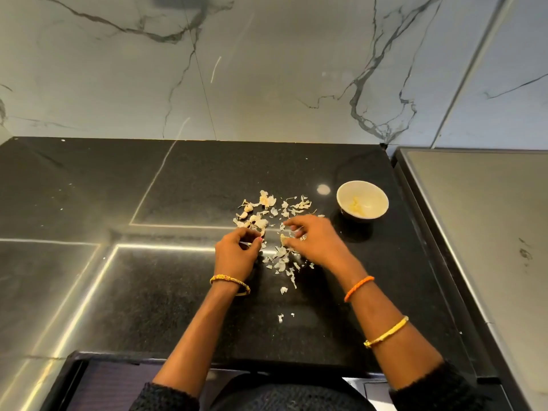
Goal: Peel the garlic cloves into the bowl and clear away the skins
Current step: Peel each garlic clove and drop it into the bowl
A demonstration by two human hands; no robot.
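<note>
A small white bowl [362,203] with peeled garlic in it stands on the black counter at the right. Unpeeled cloves [247,207] and papery skins [278,262] lie scattered in the middle. My left hand [235,255] has its fingers curled and pinches a thin piece of skin. Just to its right, my right hand [314,241] holds a garlic clove [285,239] under its curled fingers, left of the bowl. The two hands are a little apart, above a heap of skins.
The black stone counter [178,292] ends at a marble wall [267,69] behind. A raised grey surface [489,232] borders the right side. A few skin flakes [281,318] lie nearer the front edge.
</note>
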